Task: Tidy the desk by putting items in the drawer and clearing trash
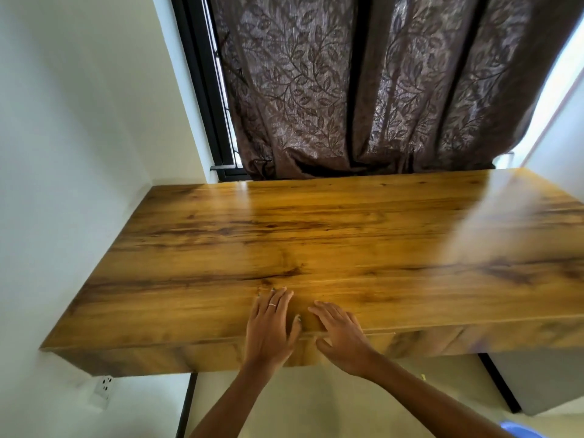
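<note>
A glossy wooden desk [316, 235] fills the middle of the head view, and nothing lies on its top. My left hand [270, 327] rests flat on the desk's front edge with straight fingers and a ring on one finger. Beside it, my right hand [341, 336] also lies flat on the front edge, thumb hanging over the closed drawer front [395, 341]. Neither hand holds anything.
A brown leaf-patterned curtain [363, 90] hangs behind the desk, with a black window frame [205, 90] to its left. A white wall with a socket [104, 387] stands at the left. A grey cabinet [543, 380] sits under the desk's right side; something blue [521, 429] shows at the bottom right.
</note>
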The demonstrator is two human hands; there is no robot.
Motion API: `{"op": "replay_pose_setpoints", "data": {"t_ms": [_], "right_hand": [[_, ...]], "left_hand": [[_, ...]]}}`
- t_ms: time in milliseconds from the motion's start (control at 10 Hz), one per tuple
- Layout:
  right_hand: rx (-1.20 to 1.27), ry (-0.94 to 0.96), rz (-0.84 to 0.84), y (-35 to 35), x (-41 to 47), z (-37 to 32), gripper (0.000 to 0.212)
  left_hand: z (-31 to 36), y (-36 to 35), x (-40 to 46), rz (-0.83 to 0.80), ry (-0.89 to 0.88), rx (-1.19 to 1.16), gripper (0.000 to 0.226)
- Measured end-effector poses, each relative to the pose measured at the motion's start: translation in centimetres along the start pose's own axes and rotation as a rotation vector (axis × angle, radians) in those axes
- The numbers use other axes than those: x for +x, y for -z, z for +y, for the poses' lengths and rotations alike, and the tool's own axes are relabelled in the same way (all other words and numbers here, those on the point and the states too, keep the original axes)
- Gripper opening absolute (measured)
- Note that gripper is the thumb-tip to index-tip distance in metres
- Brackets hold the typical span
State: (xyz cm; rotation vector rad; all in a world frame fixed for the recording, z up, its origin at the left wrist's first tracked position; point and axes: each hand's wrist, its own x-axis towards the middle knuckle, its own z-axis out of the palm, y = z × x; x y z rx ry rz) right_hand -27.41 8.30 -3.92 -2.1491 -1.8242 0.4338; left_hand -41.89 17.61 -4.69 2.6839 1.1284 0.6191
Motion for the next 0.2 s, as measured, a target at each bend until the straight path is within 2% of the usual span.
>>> {"op": "replay_pose_setpoints", "data": {"t_ms": [200], "right_hand": [[-0.199, -0.020, 0.120, 7.4, 6.1, 3.5, 0.067]], "left_hand": [[1.2, 3.0, 11.5, 0.171, -0.098, -0.007, 0.054]]}}
